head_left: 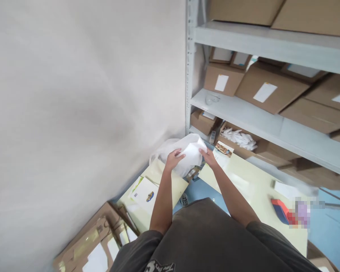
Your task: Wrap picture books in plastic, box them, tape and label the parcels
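1. White and flat, the packet [192, 152] sits between my two hands, out in front of me and above the far-left end of the pale yellow table [252, 189], near the corner where the wall meets the shelf rack [272, 130].
2. My left hand [174, 158] has its fingers curled shut over the packet's left edge. My right hand [209, 156] pinches the right edge near the upper corner.
3. The packet's long side runs across me from hand to hand, its right end tipped a little higher. Neither hand is nearer than the other, since both are already on it.
4. A thin, cloudy plastic bag [164, 149] billows behind and to the left of the packet, touching it. I cannot tell whether the packet is partly inside the bag or only held against it.
5. An open cardboard box [260, 147] on the lowest shelf, just beyond my right hand, holds a loose heap of small white pieces [239, 138]; what they are is too small to tell.
6. Closed cardboard boxes [268, 92] with white labels fill the shelves above, some lying tilted.
7. A printed card [223, 148] lies just beside my right hand, and a red and blue tool [280, 209] lies well off to the right on the table.
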Demonstrator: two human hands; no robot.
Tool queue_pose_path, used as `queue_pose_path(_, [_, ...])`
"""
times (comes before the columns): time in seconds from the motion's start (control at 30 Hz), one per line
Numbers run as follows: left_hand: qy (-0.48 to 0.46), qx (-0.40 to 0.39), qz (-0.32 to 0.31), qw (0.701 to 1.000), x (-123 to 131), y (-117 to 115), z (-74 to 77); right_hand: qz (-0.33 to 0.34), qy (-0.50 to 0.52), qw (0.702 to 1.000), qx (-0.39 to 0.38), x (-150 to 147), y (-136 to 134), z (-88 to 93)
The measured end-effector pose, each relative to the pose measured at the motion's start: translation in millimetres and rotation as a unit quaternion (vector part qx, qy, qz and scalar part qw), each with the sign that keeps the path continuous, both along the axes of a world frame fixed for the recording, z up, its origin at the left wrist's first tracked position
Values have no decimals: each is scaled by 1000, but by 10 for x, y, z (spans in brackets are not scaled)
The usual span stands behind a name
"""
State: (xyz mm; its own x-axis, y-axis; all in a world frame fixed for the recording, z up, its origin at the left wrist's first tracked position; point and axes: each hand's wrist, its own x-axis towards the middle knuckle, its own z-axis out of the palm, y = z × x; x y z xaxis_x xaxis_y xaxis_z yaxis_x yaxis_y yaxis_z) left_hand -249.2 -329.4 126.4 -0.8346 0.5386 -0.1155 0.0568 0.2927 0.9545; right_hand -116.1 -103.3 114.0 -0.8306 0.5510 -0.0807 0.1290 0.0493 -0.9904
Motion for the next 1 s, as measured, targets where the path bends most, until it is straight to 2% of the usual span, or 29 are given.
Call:
queue_pose_path(0.1, [-18,22,-76,997,350,523,8,-78,12,997,20,562,363,25])
queue_pose_path(0.17, [-20,45,-105,993,627,896,29,-133,-7,991,9,974,585,17])
queue_pose_path(0.33, [-4,33,-149,988,1434,1755,5,-280,-106,948,-106,2030,968,-3])
queue_pose_path(0.4, [0,18,-202,979,1802,2010,-47,-284,-106,939,-164,2415,1031,-11])
queue_pose_path(0.47, [-8,7,-259,966,2175,2195,-117,-259,-70,941,-207,2754,1057,-35])
queue_pose_path(0.63, [-37,-22,-361,932,2980,2386,-348,-279,8,922,-268,3357,1040,-213])
queue_pose_path(0.77, [-71,-44,-412,907,3400,2358,-586,-293,-17,900,-323,3591,980,-457])
queue_pose_path(0.87, [-99,-53,-442,890,3511,2301,-792,-326,-38,899,-289,3711,974,-661])
queue_pose_path(0.93, [-97,-76,-433,893,3452,2268,-951,-335,-76,906,-249,3808,1021,-791])
queue_pose_path(1.0, [-63,-134,-416,897,3305,2242,-1132,-327,-146,912,-202,3927,1105,-905])
